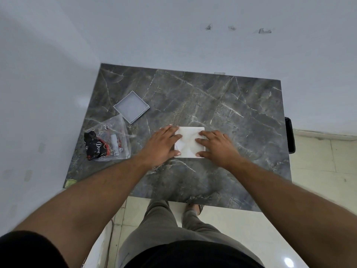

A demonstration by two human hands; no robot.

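A white square box [190, 141] lies flat near the middle of the dark grey marble table [222, 105]. My left hand [164, 146] rests on the box's left side, fingers laid straight across its top and thumb at its near left corner. My right hand [216, 145] lies on the box's right side, fingers flat on the top, thumb at the near edge. The box's left and right edges are hidden under my hands.
A shallow clear square lid or tray [131, 107] lies at the table's left. Nearer me on the left lies a clear plastic bag [107, 143] with a black packet inside. Walls close the left and back; a black object [290, 135] hangs off the right edge.
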